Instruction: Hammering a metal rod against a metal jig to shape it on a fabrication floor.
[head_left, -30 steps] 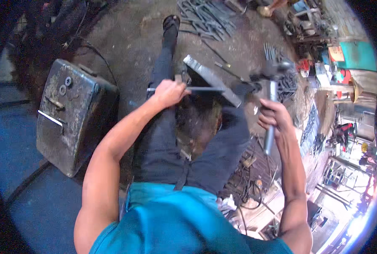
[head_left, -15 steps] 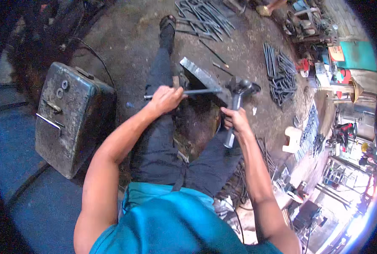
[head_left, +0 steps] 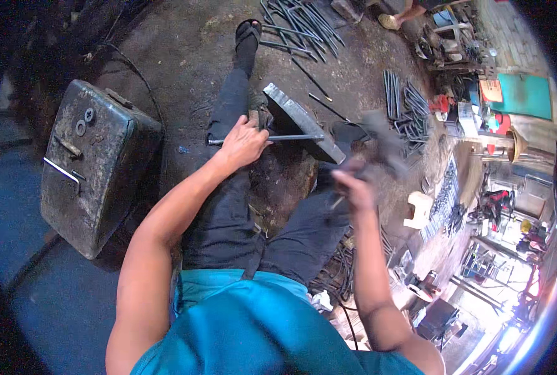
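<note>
My left hand is closed around a thin metal rod. The rod's far end lies over a thick steel block between my legs, and its other end sticks out left of my fist. My right hand grips a hammer, smeared by motion; the hammer's head is a grey blur up and to the right of the block, apart from the rod. Part of the block's underside is in shadow.
A worn metal box at left carries washers and a bent rod. Bundles of bent rods lie on the floor ahead, more rods to the right. A white stool stands at right; another person's foot shows at the top.
The hammer has swung away from the block, up and to the right, and is now blurred. My left hand still holds the rod over the block. The whole view has shifted slightly.
</note>
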Motion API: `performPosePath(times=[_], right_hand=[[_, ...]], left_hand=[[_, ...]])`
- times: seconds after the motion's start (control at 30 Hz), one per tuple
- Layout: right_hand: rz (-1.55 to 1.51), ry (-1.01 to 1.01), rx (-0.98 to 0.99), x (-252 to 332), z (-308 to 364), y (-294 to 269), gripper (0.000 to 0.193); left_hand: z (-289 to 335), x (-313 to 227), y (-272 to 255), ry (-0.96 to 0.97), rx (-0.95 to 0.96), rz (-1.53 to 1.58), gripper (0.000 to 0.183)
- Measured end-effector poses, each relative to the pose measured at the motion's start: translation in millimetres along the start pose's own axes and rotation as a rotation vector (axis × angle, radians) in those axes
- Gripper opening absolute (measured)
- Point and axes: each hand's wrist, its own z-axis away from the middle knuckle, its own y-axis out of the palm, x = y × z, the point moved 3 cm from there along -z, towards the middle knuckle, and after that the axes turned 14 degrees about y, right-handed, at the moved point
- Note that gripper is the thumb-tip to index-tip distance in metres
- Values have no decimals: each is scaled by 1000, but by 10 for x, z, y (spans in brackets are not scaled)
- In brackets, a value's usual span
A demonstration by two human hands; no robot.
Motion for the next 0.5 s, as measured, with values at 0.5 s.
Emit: performPosePath(times=[0.5], right_hand=[[-194,-739,529,1624,887,-77,34]], left_hand=[[80,-63,-47,-160,165,86,21]])
